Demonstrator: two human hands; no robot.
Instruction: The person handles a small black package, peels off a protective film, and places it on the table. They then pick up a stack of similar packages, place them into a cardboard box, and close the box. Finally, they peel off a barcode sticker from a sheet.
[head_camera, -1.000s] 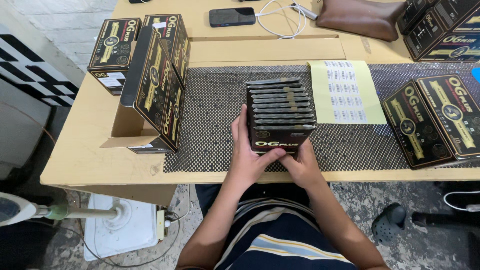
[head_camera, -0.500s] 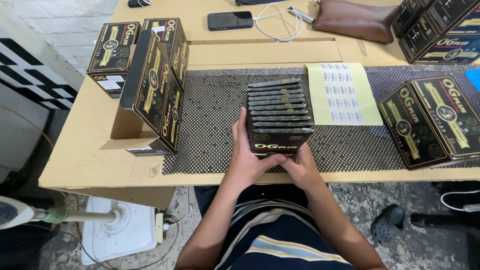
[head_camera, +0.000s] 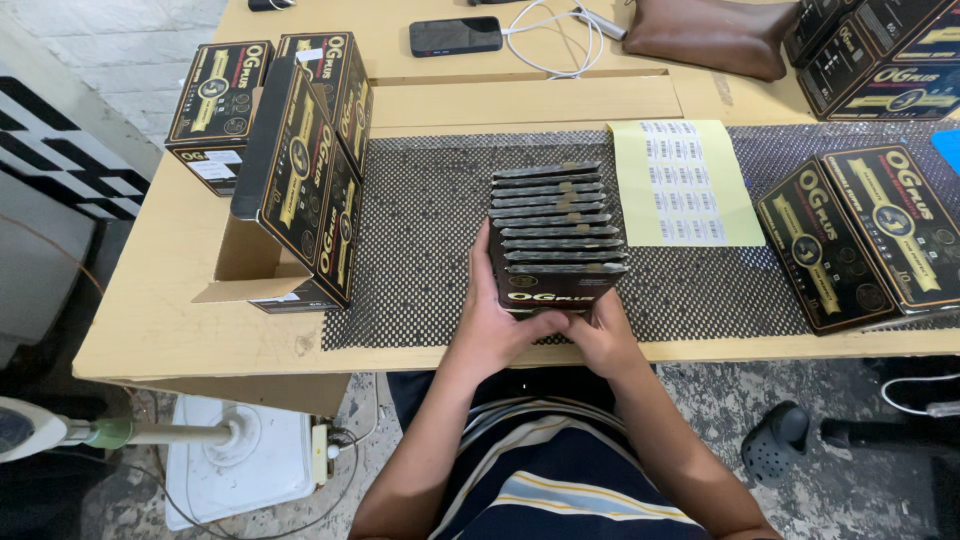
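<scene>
Black-and-gold stack of flat cardboard packets standing mid-mat on wooden surface, clasped at six o'clock: left hand wrapping its side, right hand gripping front. Open black box at nine o'clock.

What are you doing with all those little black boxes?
A person sits at a wooden table and holds a row of small black and gold boxes that stand packed together on a dotted black mat. The left hand cups the near left side of the row, and the right hand presses its near end. A bigger open carton stands to the left, and a yellow sheet of stickers lies to the right.
</scene>
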